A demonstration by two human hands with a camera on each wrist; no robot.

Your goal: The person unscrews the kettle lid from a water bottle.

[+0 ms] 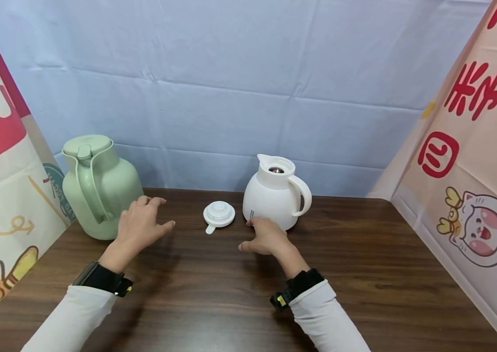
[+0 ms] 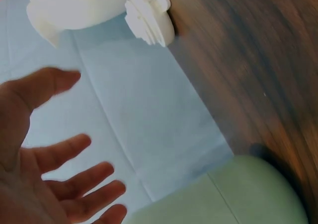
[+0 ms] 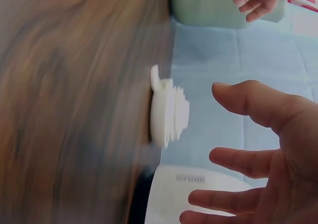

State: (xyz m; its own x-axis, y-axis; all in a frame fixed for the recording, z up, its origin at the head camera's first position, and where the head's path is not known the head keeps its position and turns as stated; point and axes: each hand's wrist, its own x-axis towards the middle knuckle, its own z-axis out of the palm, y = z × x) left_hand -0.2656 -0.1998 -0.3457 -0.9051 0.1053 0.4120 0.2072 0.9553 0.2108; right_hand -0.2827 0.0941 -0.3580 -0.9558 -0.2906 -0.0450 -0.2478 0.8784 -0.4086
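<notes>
On the wooden table, a white jug stands with its top uncovered and its handle to the right. Left of it lies a round white lid, its stepped side facing up and a small tab toward the front. My right hand hovers in front of the jug, thumb and fingers spread, holding nothing. At the left stands a green jug with its lid on. My left hand is raised at its right front side, fingers apart and empty. The right wrist view shows the lid beyond my spread right fingers.
The dark wooden table reaches back to a light blue cloth. Printed cloths with red characters and cartoon cats hang at the left and right. Black wrist straps sit above both hands.
</notes>
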